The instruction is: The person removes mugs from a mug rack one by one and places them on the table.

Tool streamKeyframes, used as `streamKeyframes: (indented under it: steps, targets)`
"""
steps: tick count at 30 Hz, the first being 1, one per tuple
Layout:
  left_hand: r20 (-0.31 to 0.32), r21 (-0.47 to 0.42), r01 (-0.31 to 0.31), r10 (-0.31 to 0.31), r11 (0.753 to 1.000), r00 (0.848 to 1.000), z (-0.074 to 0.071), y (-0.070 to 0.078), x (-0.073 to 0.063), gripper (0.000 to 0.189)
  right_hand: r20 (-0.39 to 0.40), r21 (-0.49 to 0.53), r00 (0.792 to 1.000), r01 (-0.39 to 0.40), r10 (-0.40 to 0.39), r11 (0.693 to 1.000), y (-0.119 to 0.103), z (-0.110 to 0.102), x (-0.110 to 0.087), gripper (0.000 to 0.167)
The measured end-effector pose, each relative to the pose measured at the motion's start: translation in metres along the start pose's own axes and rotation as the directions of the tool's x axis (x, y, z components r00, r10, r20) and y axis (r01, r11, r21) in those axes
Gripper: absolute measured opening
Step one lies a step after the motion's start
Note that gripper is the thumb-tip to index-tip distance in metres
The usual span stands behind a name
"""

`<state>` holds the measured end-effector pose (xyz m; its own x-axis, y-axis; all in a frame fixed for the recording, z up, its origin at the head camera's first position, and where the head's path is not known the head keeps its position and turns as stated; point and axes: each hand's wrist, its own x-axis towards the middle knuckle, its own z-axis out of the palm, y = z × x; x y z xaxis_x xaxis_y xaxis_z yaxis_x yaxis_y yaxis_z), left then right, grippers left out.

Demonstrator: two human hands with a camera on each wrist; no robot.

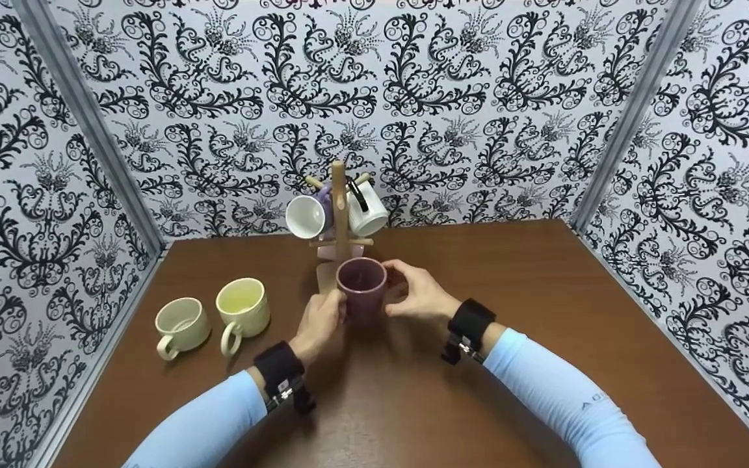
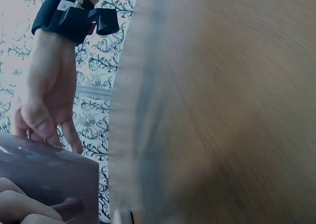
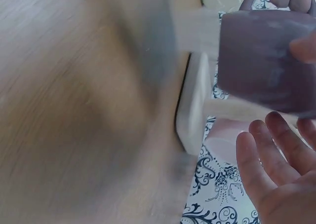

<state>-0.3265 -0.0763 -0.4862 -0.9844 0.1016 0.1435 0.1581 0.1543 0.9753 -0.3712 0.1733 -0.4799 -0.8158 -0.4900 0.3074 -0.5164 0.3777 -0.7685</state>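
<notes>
A mauve mug (image 1: 363, 296) is held up off the table in front of a wooden mug tree (image 1: 341, 208). My left hand (image 1: 320, 322) grips its handle, with fingers curled through it in the right wrist view. On the mug's other side is my right hand (image 1: 421, 292), its fingers (image 3: 276, 155) spread and apart from the wall. The right thumb overlaps the mug in the right wrist view; whether it touches, I cannot tell. On the tree hang a white-and-purple mug (image 1: 306, 216) and a white mug with a black handle (image 1: 368, 211). A pink mug (image 3: 229, 140) shows partly behind the stand.
Two mugs stand on the brown table (image 1: 511, 279) at the left: a pale yellow-green mug (image 1: 248, 315) and a cream mug (image 1: 186, 328), handles toward the front. Patterned walls (image 1: 465, 97) enclose the table at the back and both sides.
</notes>
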Motion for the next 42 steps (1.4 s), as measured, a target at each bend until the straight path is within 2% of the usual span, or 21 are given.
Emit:
streamKeyframes:
  steps: [7, 15, 20, 26, 31, 35, 42]
  targets:
    - [-0.080, 0.058, 0.030, -0.025, 0.998, 0.996, -0.013, -0.005, -0.005, 0.042, -0.008, -0.054, 1.000, -0.011, 0.011, 0.998, 0.008, -0.002, -0.008, 0.062]
    - [-0.164, 0.027, 0.076, -0.071, 0.997, 0.984, -0.021, -0.014, -0.010, 0.044, -0.011, -0.128, 0.999, -0.042, 0.041, 0.991, 0.013, -0.008, -0.014, 0.052]
    - [-0.221, 0.057, 0.075, -0.061, 0.996, 0.973, -0.027, -0.018, -0.014, 0.044, -0.037, -0.221, 0.998, -0.066, 0.059, 0.973, 0.017, -0.013, -0.016, 0.052]
    - [-0.266, 0.116, 0.087, -0.053, 0.989, 0.963, -0.036, -0.025, -0.020, 0.047, -0.072, -0.343, 0.994, -0.104, 0.084, 0.933, 0.025, -0.016, -0.021, 0.053]
    - [-0.311, 0.112, 0.126, -0.086, 0.986, 0.946, -0.043, -0.032, -0.021, 0.046, -0.065, -0.363, 0.994, -0.106, 0.089, 0.926, 0.028, -0.019, -0.024, 0.054]
    - [-0.346, 0.122, 0.137, -0.087, 0.983, 0.934, -0.049, -0.039, -0.020, 0.046, -0.072, -0.373, 0.994, -0.107, 0.086, 0.922, 0.026, -0.019, -0.024, 0.051]
    - [-0.362, 0.125, 0.164, -0.109, 0.978, 0.926, -0.057, -0.047, -0.024, 0.047, -0.068, -0.372, 0.991, -0.133, 0.115, 0.919, 0.026, -0.018, -0.025, 0.051]
